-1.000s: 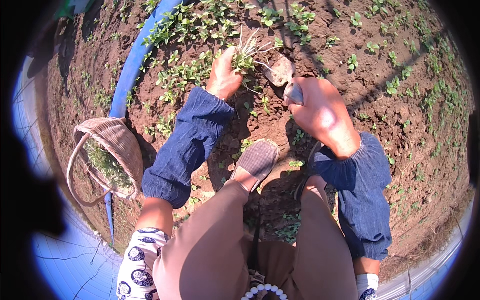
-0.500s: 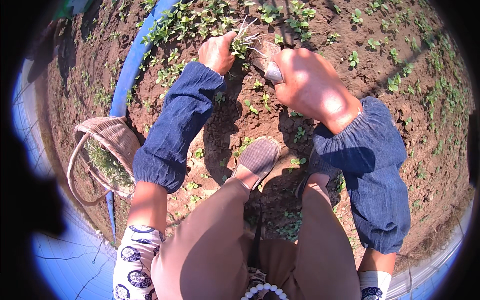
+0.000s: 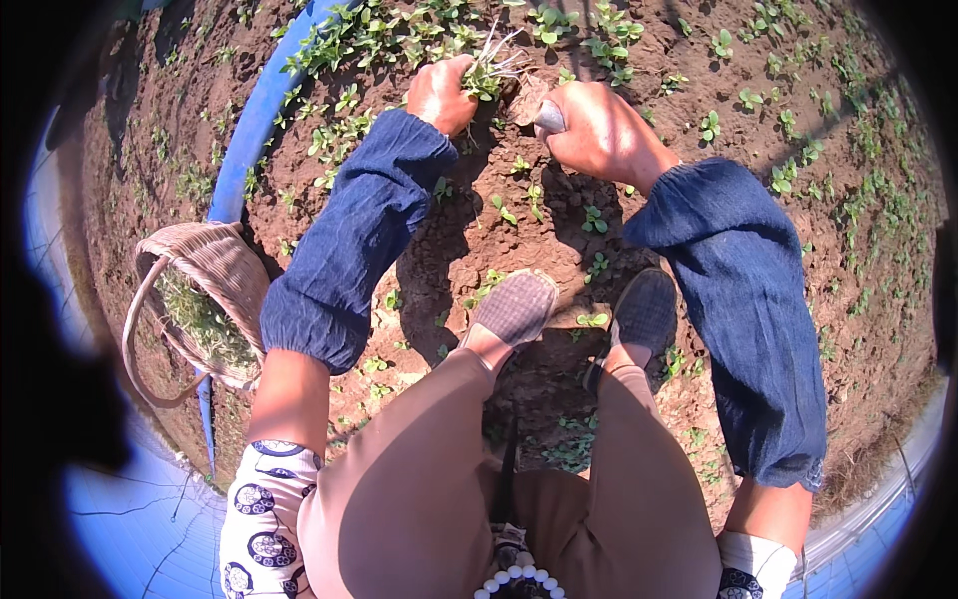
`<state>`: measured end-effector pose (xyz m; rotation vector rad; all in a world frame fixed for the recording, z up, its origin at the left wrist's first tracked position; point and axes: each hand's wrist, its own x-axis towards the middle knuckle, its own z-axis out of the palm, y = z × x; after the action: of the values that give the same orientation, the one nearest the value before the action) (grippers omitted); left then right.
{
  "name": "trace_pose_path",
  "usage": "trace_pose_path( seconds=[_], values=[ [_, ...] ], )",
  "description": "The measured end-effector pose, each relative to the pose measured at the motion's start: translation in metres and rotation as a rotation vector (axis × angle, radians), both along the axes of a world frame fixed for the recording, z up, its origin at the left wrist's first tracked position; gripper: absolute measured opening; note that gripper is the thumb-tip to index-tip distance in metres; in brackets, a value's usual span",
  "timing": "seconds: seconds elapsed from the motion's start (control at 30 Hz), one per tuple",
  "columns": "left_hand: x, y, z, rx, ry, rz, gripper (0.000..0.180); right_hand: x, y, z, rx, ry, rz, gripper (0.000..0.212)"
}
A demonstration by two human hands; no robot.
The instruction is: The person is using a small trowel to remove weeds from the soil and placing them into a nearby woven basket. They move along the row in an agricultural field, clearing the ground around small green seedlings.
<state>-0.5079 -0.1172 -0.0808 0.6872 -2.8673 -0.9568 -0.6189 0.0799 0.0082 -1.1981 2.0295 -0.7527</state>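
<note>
My left hand (image 3: 442, 97) is closed round a bunch of green seedlings (image 3: 489, 75), whose thin pale roots stick out toward the far right. Close on its right, my right hand (image 3: 599, 125) is wrapped round the grip of a small trowel (image 3: 527, 101). The trowel's blade is coated in soil and rests against the ground beside the seedlings; its tip is hard to tell from the earth. The grey end of the grip shows by my thumb. Loose brown soil (image 3: 499, 240) with a few small green plants lies between my hands and my shoes.
A wicker basket (image 3: 225, 270) tilts at the left, with cut greenery (image 3: 205, 319) inside. Behind it a blue hose (image 3: 249, 140) runs along the bed. Leafy seedlings (image 3: 374, 40) grow thickly at the far side, others scattered at the right. My shoes (image 3: 514, 304) stand on the soil.
My right hand has moved away from me and slightly lower over the soil with the trowel. My left hand, holding the seedlings, has shifted a little to the right.
</note>
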Motion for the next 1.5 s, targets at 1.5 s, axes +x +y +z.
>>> trace_pose_path(
  seconds=[1.5],
  values=[
    [-0.012,-0.026,0.013,-0.017,-0.079,0.066,0.038,0.013,-0.003,0.068,0.059,0.113,-0.098,0.022]
  ],
)
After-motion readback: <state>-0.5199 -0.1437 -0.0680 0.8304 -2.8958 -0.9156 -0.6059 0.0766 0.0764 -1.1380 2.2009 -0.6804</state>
